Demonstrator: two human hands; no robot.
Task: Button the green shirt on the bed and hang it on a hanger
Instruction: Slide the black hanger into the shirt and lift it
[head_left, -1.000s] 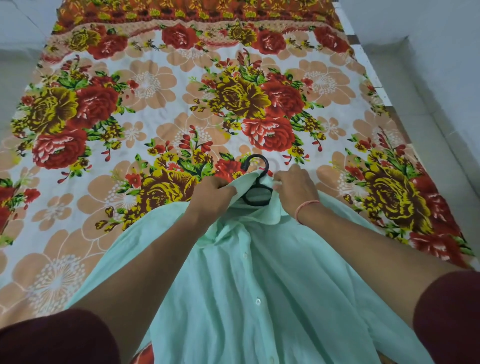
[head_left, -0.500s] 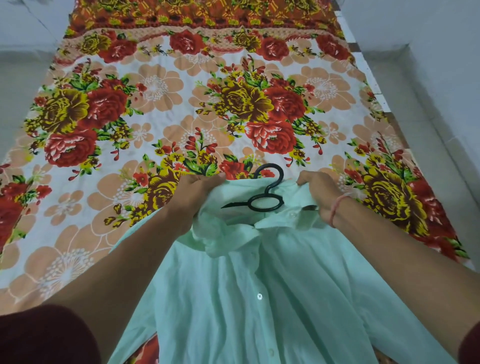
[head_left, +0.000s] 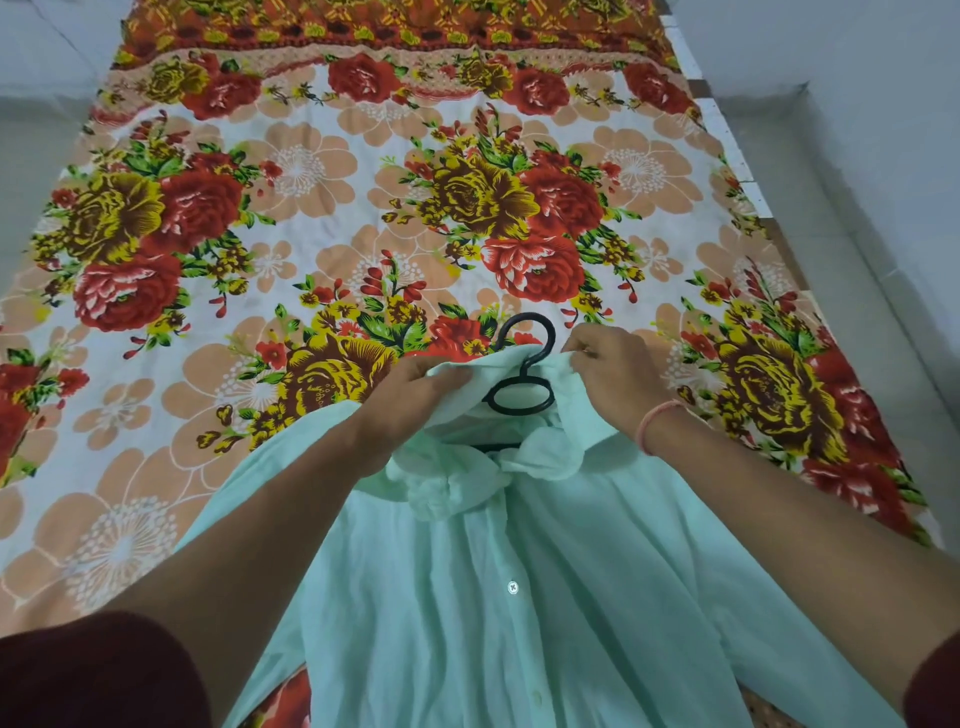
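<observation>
Centre of frame, just below the middle: both hands at the collar (head_left: 545, 462) of the green shirt (head_left: 519, 623). Both forearms reach in from the bottom corners and converge on the neck opening.

Left hand (head_left: 410, 384): knuckles up, fingers curled over a bunched fold of collar fabric on the left side of the neck, gripping it. Fingertips hidden in the cloth.

Right hand (head_left: 613, 374): back of hand up, thumb and fingers pinching the collar edge just right of the hanger neck. Pink band (head_left: 657, 421) on that wrist.

Hanger (head_left: 519, 400): black, sits inside the neck opening between the two hands. Its hook pokes out past the collar onto the floral bedsheet (head_left: 311, 208); its shoulder bars are mostly covered by the shirt.

Shirt lies front-up on the bed, body running toward the bottom edge of frame. One white button (head_left: 512, 587) shows fastened on the placket; top of the placket is crumpled, can't tell if it's buttoned. Maroon sleeve (head_left: 104, 670) at lower left.
</observation>
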